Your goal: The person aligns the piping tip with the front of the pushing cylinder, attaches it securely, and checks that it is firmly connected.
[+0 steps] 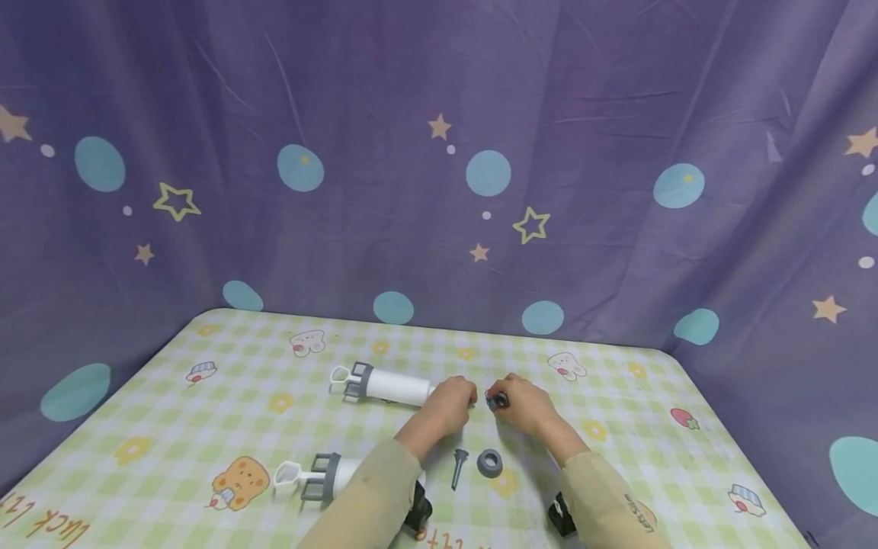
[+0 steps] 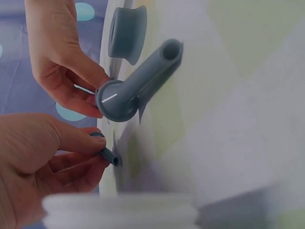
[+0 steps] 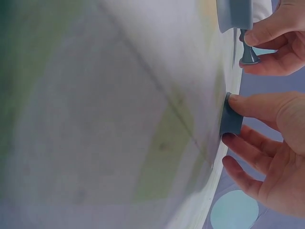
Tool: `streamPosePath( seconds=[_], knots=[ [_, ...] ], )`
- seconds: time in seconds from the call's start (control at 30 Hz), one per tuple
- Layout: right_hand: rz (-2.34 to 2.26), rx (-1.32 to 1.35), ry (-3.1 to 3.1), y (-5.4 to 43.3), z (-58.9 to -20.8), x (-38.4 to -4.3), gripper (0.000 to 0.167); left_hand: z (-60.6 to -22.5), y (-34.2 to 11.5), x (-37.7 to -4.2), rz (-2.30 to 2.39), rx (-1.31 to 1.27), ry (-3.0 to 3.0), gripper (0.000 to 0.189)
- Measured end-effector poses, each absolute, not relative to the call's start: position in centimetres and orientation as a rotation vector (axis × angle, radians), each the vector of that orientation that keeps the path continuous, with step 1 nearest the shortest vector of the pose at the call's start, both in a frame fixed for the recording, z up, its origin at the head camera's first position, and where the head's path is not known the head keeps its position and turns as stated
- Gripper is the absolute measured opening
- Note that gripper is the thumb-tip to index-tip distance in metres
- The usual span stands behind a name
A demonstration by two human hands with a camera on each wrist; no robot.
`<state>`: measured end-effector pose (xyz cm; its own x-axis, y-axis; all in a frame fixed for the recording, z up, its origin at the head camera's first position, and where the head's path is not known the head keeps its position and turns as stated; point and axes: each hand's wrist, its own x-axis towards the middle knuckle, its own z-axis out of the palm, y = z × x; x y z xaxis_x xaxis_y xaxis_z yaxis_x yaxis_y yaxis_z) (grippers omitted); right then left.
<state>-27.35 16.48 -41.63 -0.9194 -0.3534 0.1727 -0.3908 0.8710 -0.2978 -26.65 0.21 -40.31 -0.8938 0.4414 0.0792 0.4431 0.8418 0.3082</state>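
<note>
Two white tubes (image 1: 398, 387), two grey spouts (image 1: 459, 469) and two grey rings (image 1: 490, 473) are on or over the tabletop (image 1: 171, 427). The left hand (image 1: 449, 404) pinches one spout (image 3: 248, 51), thin, with a wide round end. The right hand (image 1: 527, 406) pinches one short, round ring (image 3: 231, 118) near it. The other spout and ring lie nearer the person; the tubes lie left.

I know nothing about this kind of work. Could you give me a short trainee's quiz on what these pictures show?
1. How many white tubes lie on the table?
2. True or false: the right hand is empty.
3. What does the left hand pinch: A, a pen; B, a small grey nozzle; C, a cloth?

Key:
1. Two.
2. False; it holds a grey ring.
3. B.
</note>
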Motion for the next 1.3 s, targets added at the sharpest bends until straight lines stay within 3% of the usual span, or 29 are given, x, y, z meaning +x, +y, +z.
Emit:
streamPosePath(
  seconds=[0.53, 1.3],
  knots=[
    [0.625, 0.585, -2.901, 16.2, -41.1, -27.1, 0.026, -39.0, -0.9, -25.8, -0.577, -0.708, -2.906, 0.027],
    [1.05, 0.65, -2.819, 16.3, -41.0, -26.2, 0.025, -38.4, -4.1, -25.6, -0.926, -0.607, -2.717, 0.015]
  ],
)
